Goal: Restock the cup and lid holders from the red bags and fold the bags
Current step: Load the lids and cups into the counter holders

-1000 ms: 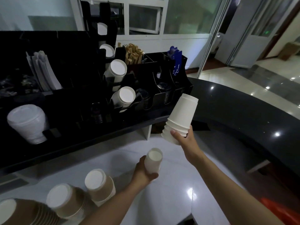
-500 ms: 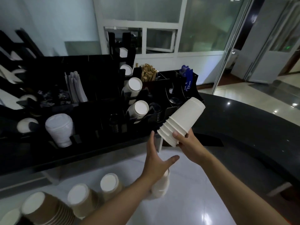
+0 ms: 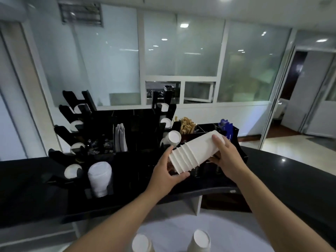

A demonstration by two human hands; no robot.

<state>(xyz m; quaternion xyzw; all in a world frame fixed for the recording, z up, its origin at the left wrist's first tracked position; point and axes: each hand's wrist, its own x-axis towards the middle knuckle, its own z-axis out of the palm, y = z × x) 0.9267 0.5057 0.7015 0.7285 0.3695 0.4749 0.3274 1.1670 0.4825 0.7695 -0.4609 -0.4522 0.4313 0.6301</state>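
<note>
Holding a sideways stack of white cups (image 3: 195,153) above the black bench (image 3: 272,171), our left hand (image 3: 166,176) cups its rims and our right hand (image 3: 227,160) grips its base; nested cups could slide apart near the holder (image 3: 163,113).

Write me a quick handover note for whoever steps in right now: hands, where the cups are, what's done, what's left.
Left hand: cups the rim end of the white cup stack, thumb under it.
Right hand: grips the stack's closed end, fingers over the top.
The stack lies nearly level in front of the black cup holder, not yet in a slot.
Done: several holder slots already show cups; a lid stack stands at the left.
Left: slide this stack in, then load the two cup stacks on the white table below. No red bags in view, so folding cannot be judged.
</note>
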